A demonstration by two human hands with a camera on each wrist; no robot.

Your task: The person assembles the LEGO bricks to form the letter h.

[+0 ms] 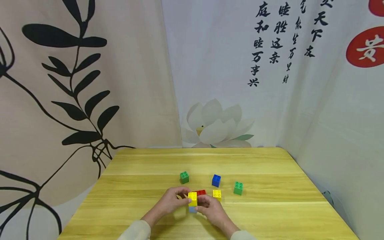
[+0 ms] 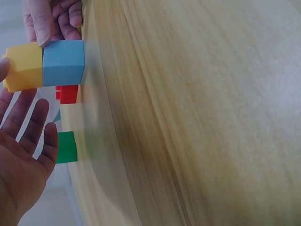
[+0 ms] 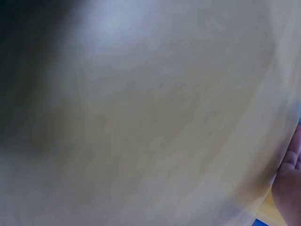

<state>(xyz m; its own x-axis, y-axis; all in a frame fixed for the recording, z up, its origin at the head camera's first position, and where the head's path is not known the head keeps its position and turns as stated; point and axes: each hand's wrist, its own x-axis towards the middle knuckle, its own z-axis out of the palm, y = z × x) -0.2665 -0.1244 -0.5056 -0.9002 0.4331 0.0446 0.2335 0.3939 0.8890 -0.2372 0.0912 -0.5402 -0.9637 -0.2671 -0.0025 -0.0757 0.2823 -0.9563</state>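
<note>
A yellow toy brick (image 1: 193, 199) sits directly on top of a light blue brick (image 1: 192, 209), the two forming a small stack near the middle of the table. My left hand (image 1: 172, 200) pinches the yellow brick between thumb and fingers. From the other side, my right hand (image 1: 213, 211) grips the stack, its thumb near the seam by the light blue brick (image 2: 63, 63) in the left wrist view. Just behind the hands lies a red brick (image 1: 200, 192), partly hidden. Only an edge of the right hand (image 3: 288, 188) shows in the right wrist view.
A second yellow brick (image 1: 217, 195) stands just beyond the right hand. Farther back are a blue brick (image 1: 216, 180), one green brick (image 1: 184, 177) to the left and another green brick (image 1: 238, 188) to the right. The wooden table (image 1: 120, 206) backs onto a printed curtain (image 1: 144, 83).
</note>
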